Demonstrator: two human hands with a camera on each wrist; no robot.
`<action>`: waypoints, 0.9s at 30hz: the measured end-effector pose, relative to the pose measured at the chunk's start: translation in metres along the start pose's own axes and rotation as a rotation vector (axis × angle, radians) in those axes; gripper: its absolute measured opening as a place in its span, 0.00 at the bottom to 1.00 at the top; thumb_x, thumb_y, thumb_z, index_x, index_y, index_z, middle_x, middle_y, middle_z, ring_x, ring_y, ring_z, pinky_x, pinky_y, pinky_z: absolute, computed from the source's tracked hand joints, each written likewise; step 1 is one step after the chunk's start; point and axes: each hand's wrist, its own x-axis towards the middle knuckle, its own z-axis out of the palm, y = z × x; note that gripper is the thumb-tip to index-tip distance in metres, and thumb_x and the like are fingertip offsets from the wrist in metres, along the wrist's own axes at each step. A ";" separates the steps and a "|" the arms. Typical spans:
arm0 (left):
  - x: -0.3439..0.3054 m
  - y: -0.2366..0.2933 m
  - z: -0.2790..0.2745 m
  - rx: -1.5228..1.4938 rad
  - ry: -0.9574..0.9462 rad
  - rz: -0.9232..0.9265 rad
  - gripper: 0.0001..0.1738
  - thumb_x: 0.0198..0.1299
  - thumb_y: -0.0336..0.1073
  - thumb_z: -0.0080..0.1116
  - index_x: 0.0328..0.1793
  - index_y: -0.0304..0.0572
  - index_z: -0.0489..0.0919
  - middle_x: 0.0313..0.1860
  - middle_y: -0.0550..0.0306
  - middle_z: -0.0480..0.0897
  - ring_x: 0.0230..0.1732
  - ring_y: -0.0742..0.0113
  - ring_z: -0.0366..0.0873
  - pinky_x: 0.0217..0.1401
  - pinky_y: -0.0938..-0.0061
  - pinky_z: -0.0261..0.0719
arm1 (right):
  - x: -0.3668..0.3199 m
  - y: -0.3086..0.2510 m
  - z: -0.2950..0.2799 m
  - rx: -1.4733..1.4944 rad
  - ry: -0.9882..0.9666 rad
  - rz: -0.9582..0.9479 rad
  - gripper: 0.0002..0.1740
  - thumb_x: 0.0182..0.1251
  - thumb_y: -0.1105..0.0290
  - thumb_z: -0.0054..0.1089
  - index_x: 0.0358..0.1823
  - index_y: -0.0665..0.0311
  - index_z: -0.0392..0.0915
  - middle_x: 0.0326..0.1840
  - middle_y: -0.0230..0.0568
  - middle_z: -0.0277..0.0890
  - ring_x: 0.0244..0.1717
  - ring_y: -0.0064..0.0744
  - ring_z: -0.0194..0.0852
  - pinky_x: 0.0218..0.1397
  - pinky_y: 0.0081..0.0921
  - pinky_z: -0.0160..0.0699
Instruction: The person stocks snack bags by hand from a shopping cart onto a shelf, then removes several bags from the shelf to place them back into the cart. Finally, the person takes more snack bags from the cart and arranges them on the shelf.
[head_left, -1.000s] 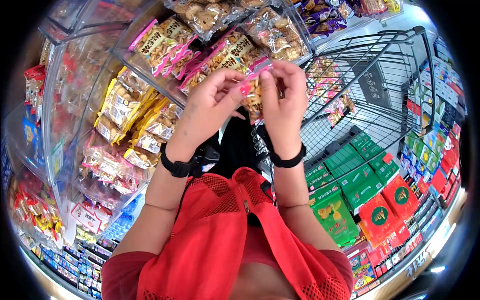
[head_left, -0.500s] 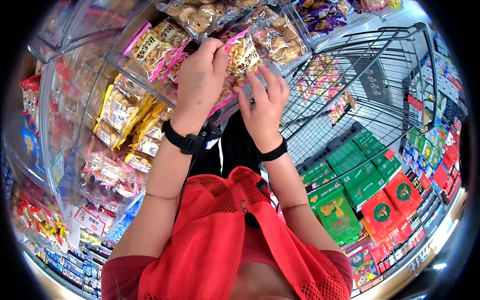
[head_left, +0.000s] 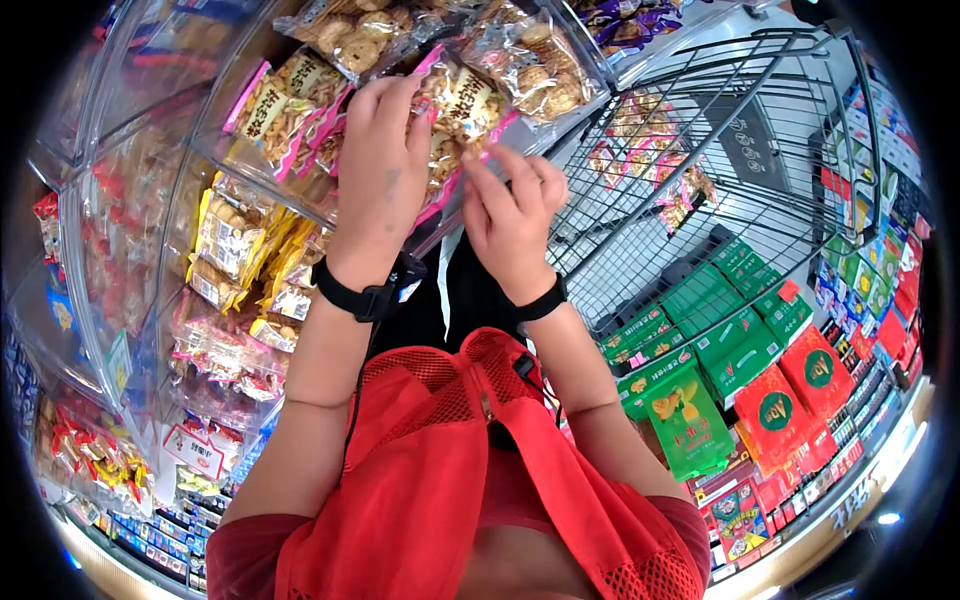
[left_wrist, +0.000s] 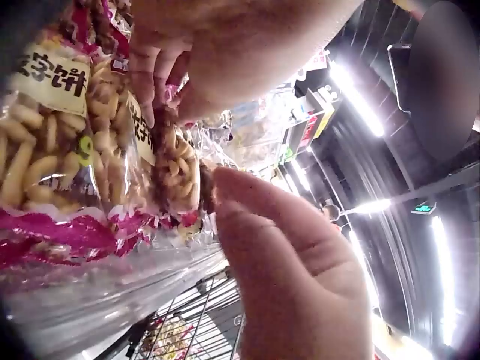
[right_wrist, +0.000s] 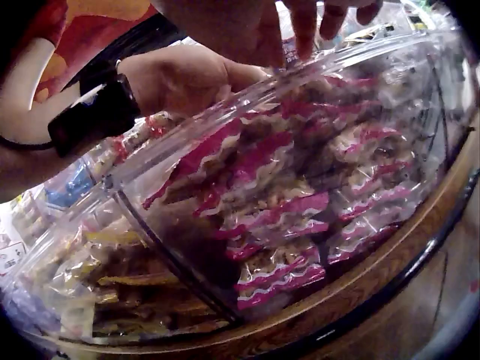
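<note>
In the head view my left hand [head_left: 383,175] reaches over a clear bin, its fingertips at a pink-edged biscuit packet [head_left: 465,100]. Seen from the left wrist, the left hand [left_wrist: 240,56] has thumb and fingers pinching the packet's pink edge. My right hand [head_left: 515,225] is on the right, its fingers loosely bent and touching the packet's lower end; the right hand's fingertips [left_wrist: 214,187] meet a brown part there. In the right wrist view the left hand [right_wrist: 180,82] is partly hidden behind the bin wall, and the right hand's fingers [right_wrist: 304,30] hang above the rim.
Other pink-edged packets [head_left: 280,110], clear bags of round biscuits [head_left: 540,75] and yellow packets [head_left: 232,235] fill the bins. A wire cart [head_left: 750,150] stands at the right, with packets in it. Green boxes [head_left: 690,420] and red boxes [head_left: 775,425] are stacked below it.
Both hands, earlier together on a packet near the bin's front edge, have moved left and apart over the bin. The packet lies among the others, and the right hand's grip has loosened.
</note>
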 end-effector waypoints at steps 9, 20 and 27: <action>-0.007 0.017 -0.003 0.366 0.084 0.093 0.21 0.61 0.32 0.59 0.61 0.40 0.77 0.62 0.48 0.74 0.62 0.48 0.70 0.65 0.59 0.66 | -0.028 0.082 -0.103 -0.131 0.323 0.115 0.20 0.51 0.81 0.58 0.48 0.61 0.77 0.46 0.43 0.78 0.46 0.43 0.73 0.52 0.37 0.66; -0.111 0.051 0.059 -0.046 -0.113 0.199 0.16 0.57 0.21 0.53 0.53 0.35 0.75 0.51 0.44 0.80 0.51 0.48 0.78 0.57 0.61 0.74 | -0.164 0.450 -0.013 -0.517 -0.882 0.603 0.53 0.53 0.71 0.66 0.78 0.37 0.47 0.78 0.70 0.40 0.74 0.67 0.51 0.69 0.53 0.66; -0.132 0.066 0.088 -0.390 -0.324 0.205 0.23 0.51 0.19 0.55 0.55 0.38 0.75 0.53 0.51 0.81 0.50 0.50 0.79 0.55 0.60 0.75 | -0.179 0.475 -0.002 -0.365 -0.499 0.563 0.16 0.66 0.71 0.49 0.53 0.60 0.78 0.45 0.63 0.78 0.46 0.64 0.77 0.52 0.48 0.77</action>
